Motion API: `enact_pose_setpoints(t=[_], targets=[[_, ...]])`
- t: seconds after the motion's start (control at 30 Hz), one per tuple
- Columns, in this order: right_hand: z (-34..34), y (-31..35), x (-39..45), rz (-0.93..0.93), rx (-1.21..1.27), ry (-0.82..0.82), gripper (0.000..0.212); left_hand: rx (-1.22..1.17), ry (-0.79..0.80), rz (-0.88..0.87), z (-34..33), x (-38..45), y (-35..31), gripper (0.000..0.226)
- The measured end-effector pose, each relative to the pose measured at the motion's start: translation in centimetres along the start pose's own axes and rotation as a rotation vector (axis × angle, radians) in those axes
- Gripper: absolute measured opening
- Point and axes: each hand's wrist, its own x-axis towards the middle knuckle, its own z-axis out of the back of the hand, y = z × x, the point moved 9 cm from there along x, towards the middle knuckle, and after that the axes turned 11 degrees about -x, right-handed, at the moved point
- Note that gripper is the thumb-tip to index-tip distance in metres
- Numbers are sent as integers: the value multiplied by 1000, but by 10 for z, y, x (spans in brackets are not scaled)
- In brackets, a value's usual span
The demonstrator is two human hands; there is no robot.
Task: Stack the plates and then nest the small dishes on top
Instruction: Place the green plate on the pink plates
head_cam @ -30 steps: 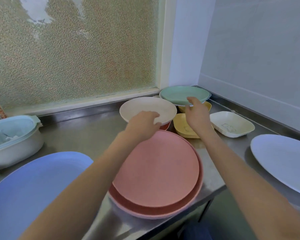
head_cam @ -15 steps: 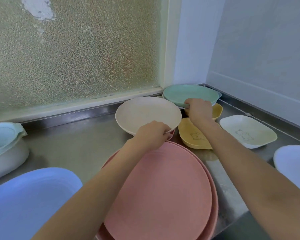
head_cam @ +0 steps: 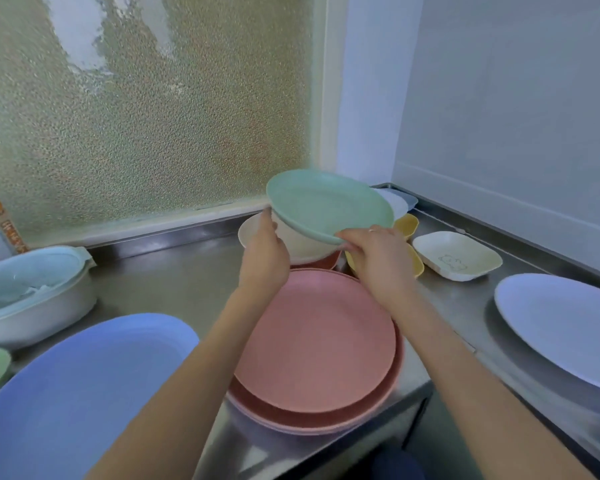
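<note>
Counter: brushed stainless steel, dull sheen, faintly reflective. Window pane: pebbled, obscured glass, rough-textured. Pink plates: matt, finely speckled, apparently plastic. Green plate: same matt finish. Blue platter: smooth, satin. White platter: smooth, slightly glossy. Wall: plain, matt.

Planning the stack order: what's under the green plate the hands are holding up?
Directly beneath the green plate is a cream plate, resting on something reddish. That lower piece is mostly covered, so its shape is unclear.
</note>
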Motion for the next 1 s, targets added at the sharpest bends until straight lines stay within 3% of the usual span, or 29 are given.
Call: enact_pose_setpoints(t=[0.13,0.23,0.33,0.43,0.6,0.67,0.77,1.0], targets=[[26,27,-49,88,135,50,26,-137,-173,118,46,-20,14,42],[46,38,-82,124,185,74,27,-144,-147,149,67,-25,34,23],[52,45,-103,147,191,161,32,-318,-172,303,77,-36,49,25],[58,45,-119,150,200,192,30,-419,-45,385,65,-44,52,18],[50,51,-142,149,219,326,26,-217,145,384,55,-55,62,23],[44,58,-146,176,231,387,20,-225,142,399,50,-60,67,17],[41,59,-145,176,243,462,24,-233,127,378,48,-65,69,34],[29,52,-150,145,240,574,25,-128,87,324,47,-62,78,41]])
